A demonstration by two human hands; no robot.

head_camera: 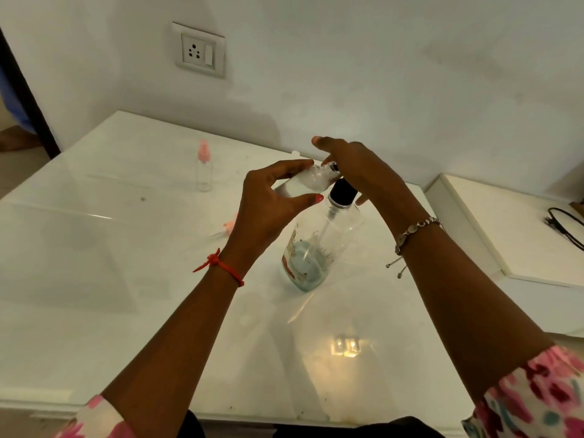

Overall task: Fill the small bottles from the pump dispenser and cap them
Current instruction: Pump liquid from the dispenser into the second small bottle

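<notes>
The left hand [271,200] grips a small bottle [300,183] of clear plastic, fingers above its body and thumb below. The bottle is tilted, mouth toward the pump dispenser [319,245]. The right hand [360,167] is curled over the dispenser's pump head and hides it. Its forefinger points straight out, and its thumb tip shows just beside the black collar [343,191]. The small bottle's mouth sits at the pump head, under the right hand's fingers; contact between the two cannot be made out. The dispenser stands upright on the table [126,279]. Its clear body holds a shallow layer of liquid at the base.

Clearances: a pink spray head [229,225] lies on the table just left of the left hand, partly hidden by it. A second small bottle [204,170], pink top fitted, stands upright well apart to the left, toward the rear. A broad stretch of bare tabletop lies between the dispenser and the near edge, under both forearms. The rear edge meets the wall [379,74]. The right edge runs beside a white side unit [474,222], on which a black cable [565,226] lies.

Surface and room: the tabletop is white and glossy and reflects a patch of light near the front. The wall is white and carries a socket plate [200,52]. A dark door frame [28,99] stands at far left.
</notes>
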